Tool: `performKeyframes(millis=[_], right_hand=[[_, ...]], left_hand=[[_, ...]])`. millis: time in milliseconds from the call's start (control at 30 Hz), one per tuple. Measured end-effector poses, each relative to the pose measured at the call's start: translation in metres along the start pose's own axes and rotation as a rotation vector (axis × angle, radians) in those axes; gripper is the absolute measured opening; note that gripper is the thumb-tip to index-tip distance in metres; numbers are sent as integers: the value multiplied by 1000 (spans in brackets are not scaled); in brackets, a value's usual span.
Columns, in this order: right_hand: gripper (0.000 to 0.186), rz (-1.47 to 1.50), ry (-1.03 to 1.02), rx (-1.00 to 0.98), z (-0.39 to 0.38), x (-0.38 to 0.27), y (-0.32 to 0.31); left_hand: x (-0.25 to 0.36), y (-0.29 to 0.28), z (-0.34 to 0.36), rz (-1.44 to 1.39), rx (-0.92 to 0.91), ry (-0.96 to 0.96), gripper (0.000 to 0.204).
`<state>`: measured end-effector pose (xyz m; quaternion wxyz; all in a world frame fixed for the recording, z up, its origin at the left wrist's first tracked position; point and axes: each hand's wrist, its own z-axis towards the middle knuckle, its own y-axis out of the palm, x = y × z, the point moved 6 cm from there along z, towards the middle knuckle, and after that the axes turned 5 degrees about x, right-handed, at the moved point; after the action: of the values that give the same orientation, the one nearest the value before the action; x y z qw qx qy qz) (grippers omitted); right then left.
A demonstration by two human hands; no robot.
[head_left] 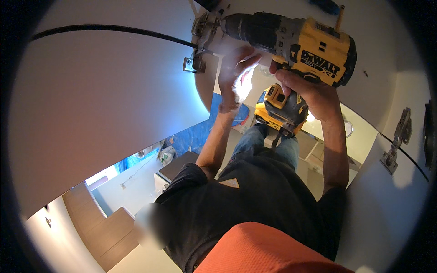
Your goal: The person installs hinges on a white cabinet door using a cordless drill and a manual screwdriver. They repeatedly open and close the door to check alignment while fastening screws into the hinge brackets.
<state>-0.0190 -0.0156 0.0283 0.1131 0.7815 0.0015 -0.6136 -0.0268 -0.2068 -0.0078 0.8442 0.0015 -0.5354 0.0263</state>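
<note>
My right hand (309, 91) is wrapped around the grip of a yellow and black cordless drill (318, 52), with its battery (280, 109) below. The drill lies nearly level, its chuck pointing left at a metal cabinet hinge (205, 29) on the edge of a pale door panel (114, 113). Just under the chuck, close to the hinge, is my left hand (232, 77) with its fingers curled. Glare from a bright light washes over that palm and hides whatever is in it. Beside the hinge, a small metal fitting (193, 64) sits on the panel's edge.
Another hinge (398, 141) joins a second panel (387, 195) at the right. Behind the drill are a pencil (340, 18) and a dark blue-handled tool (325, 5); a small screw (365, 73) lies right of it. Blue plastic sheeting (182, 136) and brown cabinets (109, 236) are below.
</note>
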Motion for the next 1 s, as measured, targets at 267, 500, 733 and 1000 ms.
performKeyframes(millis=[267,500,733,1000], right_hand=[[22,1,17,12,-1,5,0],[20,22,-35,-32,-4,2,6],[21,-54,-64,-38,-4,1,8],[18,-41,-50,-31,-4,-5,13]], left_hand=[[5,4,2,149,-77,128,23],[1,-4,-3,56,-81,-3,22],[-9,-6,-1,-183,-30,-228,23],[14,-4,6,221,-99,125,31]])
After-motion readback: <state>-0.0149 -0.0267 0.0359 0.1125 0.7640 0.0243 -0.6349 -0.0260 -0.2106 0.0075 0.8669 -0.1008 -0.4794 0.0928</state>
